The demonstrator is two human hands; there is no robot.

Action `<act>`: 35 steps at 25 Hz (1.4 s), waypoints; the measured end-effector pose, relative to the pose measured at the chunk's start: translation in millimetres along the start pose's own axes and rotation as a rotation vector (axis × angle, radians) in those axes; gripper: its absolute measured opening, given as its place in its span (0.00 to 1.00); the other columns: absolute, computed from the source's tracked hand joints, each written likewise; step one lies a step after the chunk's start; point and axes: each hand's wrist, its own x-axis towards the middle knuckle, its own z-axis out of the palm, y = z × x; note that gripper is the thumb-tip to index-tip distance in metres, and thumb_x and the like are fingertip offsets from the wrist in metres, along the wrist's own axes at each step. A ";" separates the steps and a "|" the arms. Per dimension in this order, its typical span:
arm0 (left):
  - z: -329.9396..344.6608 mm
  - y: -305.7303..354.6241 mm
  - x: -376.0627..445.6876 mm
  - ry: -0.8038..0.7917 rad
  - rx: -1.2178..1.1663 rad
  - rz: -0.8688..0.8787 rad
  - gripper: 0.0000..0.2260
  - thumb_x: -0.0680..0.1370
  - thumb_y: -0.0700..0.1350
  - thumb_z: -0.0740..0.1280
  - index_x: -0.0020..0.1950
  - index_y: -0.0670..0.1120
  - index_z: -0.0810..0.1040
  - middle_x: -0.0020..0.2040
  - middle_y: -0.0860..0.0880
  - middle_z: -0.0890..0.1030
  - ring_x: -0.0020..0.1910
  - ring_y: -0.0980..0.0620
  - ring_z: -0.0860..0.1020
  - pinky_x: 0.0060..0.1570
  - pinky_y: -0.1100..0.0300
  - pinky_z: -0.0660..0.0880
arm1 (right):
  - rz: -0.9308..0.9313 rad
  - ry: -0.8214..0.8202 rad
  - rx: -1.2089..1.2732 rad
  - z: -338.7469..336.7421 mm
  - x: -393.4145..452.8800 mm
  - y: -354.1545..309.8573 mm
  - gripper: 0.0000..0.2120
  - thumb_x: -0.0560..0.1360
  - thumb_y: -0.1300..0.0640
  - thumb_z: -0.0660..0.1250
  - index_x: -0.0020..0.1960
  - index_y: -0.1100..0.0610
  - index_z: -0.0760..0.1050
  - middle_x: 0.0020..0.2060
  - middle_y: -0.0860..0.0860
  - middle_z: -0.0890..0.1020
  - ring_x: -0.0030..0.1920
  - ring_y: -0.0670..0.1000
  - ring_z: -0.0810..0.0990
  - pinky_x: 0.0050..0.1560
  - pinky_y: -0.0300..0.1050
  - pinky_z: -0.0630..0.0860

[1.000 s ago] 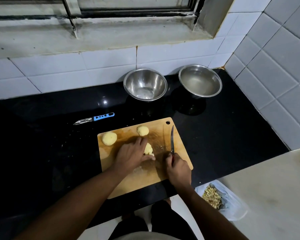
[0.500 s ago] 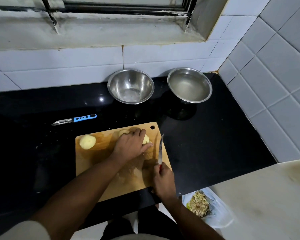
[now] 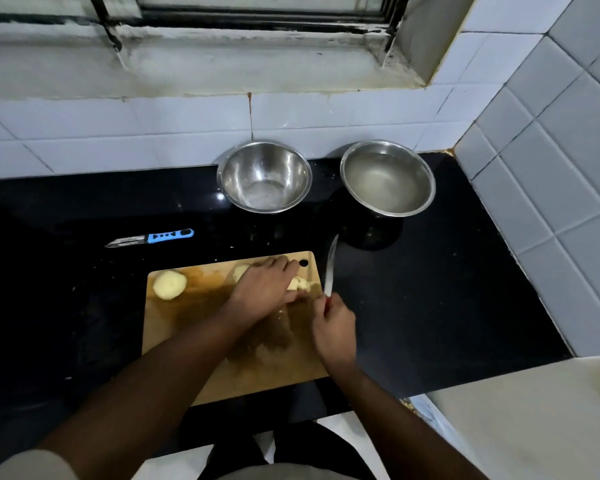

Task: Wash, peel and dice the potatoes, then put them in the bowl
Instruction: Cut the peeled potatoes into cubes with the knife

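Head view: person cutting potato on cutting board (image 3: pixel 194 341), black counter (image 3: pixel 430 306).
Left hand (image 3: pixel 264 289) is pressing down, fingers curled over cut potato pieces (image 3: pixel 300 284); right hand (image 3: pixel 335 327) is gripping knife (image 3: pixel 330 268), blade pointing 12 o'clock. Whole peeled potato (image 3: pixel 169 284) sitting at board's 10 o'clock. Empty bowl (image 3: pixel 264 176) and water bowl (image 3: pixel 388 178) at 12; peeler (image 3: pixel 149 237) at 11.

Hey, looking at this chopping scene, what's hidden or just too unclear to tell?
- Cut potato, head view: mostly under the left hand; piece count unclear.
- Second potato: partly behind that hand.
- Knife handle: buried in the right hand.
- Plastic bag: hidden behind the pale counter.
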 end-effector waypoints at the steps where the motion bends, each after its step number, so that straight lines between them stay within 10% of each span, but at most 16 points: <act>1: -3.3 -2.1 -2.7 -0.022 -0.059 0.016 0.25 0.78 0.67 0.59 0.65 0.49 0.69 0.60 0.48 0.76 0.58 0.48 0.78 0.49 0.53 0.78 | 0.008 0.020 -0.010 -1.6 9.0 3.5 0.13 0.82 0.49 0.56 0.45 0.55 0.73 0.36 0.49 0.79 0.38 0.49 0.79 0.39 0.47 0.74; 11: -11.1 -21.6 -10.9 -0.081 -0.728 -0.111 0.17 0.71 0.48 0.78 0.59 0.52 0.81 0.56 0.57 0.74 0.49 0.58 0.76 0.52 0.56 0.77 | -0.027 0.057 -0.064 9.7 44.2 2.8 0.14 0.82 0.46 0.55 0.47 0.54 0.72 0.39 0.52 0.80 0.40 0.55 0.80 0.41 0.53 0.78; 24: 5.6 -12.2 -18.7 0.079 -0.739 -0.144 0.07 0.76 0.50 0.72 0.53 0.55 0.83 0.52 0.57 0.82 0.55 0.57 0.75 0.56 0.53 0.74 | -0.278 -0.206 0.079 5.5 57.7 11.0 0.01 0.78 0.49 0.69 0.48 0.45 0.78 0.38 0.45 0.81 0.40 0.43 0.80 0.45 0.45 0.79; 35: 4.9 -2.5 -21.4 0.139 -0.934 -0.169 0.15 0.78 0.37 0.68 0.61 0.51 0.82 0.58 0.55 0.82 0.58 0.58 0.79 0.60 0.56 0.77 | -0.199 -0.221 0.031 4.0 65.7 3.3 0.13 0.68 0.47 0.79 0.46 0.45 0.75 0.39 0.44 0.82 0.41 0.40 0.80 0.41 0.38 0.76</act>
